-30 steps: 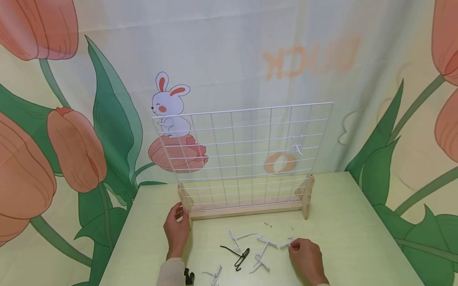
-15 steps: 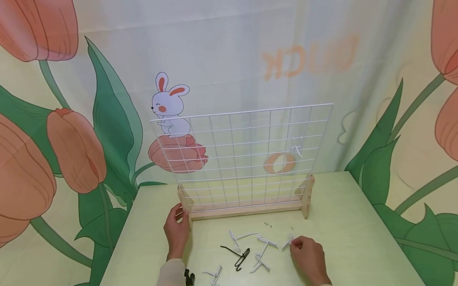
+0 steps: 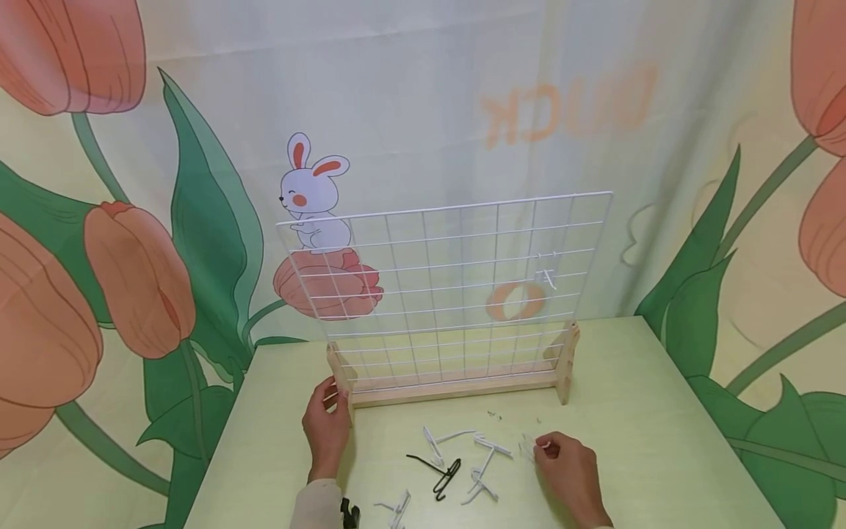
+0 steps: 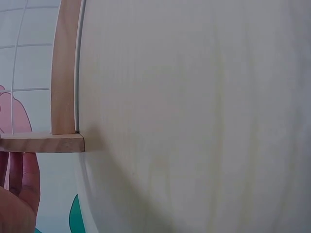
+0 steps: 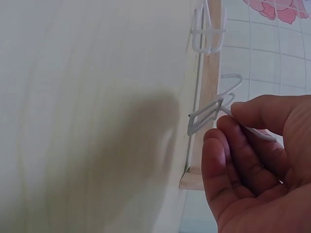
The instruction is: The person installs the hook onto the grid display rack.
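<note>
A white wire grid panel [image 3: 423,257] stands upright in a wooden base [image 3: 456,387]. My left hand [image 3: 328,426] is at the base's left end piece [image 3: 340,371]; in the left wrist view its fingers [image 4: 30,177] reach straight up to the wood's outer face. My right hand [image 3: 570,470] pinches a white wire hook [image 5: 206,116] by its prong between thumb and fingers, close over the table in front of the base's right end. One white hook [image 3: 547,275] hangs on the grid's upper right.
Several white hooks [image 3: 492,455] and one black hook [image 3: 449,477] lie on the pale table [image 3: 634,411] between my hands. Another white hook [image 3: 399,507] is at the front edge of view. Tiny bits [image 3: 494,415] lie before the base. A printed curtain [image 3: 423,95] hangs behind.
My right hand has turned the white hook slightly between its fingertips and shifted up a little. My left hand stays at the base's left end.
</note>
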A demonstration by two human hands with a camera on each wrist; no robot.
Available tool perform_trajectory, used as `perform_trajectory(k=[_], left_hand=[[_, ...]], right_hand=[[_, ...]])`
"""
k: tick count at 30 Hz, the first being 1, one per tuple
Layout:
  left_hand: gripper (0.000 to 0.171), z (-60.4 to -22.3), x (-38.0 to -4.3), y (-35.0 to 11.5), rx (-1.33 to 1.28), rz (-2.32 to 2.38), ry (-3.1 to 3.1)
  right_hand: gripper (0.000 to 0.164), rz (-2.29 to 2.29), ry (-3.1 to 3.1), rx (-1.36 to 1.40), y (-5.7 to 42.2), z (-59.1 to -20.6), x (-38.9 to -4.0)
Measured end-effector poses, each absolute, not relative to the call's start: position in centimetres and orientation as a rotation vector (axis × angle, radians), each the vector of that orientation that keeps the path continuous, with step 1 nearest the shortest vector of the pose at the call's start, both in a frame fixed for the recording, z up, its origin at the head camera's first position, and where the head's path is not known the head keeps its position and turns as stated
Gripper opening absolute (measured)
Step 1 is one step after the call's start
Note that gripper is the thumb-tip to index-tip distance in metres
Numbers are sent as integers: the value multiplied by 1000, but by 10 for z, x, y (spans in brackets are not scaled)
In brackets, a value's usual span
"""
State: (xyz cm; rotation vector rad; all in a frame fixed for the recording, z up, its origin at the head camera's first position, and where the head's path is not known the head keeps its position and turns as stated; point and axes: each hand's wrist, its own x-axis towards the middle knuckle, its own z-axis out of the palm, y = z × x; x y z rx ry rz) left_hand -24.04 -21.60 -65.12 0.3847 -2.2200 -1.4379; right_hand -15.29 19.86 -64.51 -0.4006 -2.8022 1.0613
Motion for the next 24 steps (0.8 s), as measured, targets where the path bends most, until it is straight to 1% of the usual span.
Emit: perform_trajectory(k=[7,16,24], left_hand=[[37,-651,-241,-215,388,-1426,-2214],[36,-650,-238,-215,387,-1436,-2235],[35,-650,-239,-216,373,-1426,-2239]], right_hand=[[4,1055,-2714,-369,197,-633,-152],[4,1068,-2554,-267,192,-601,-149],[7,1073,-2396,-214,186,-582,-152]])
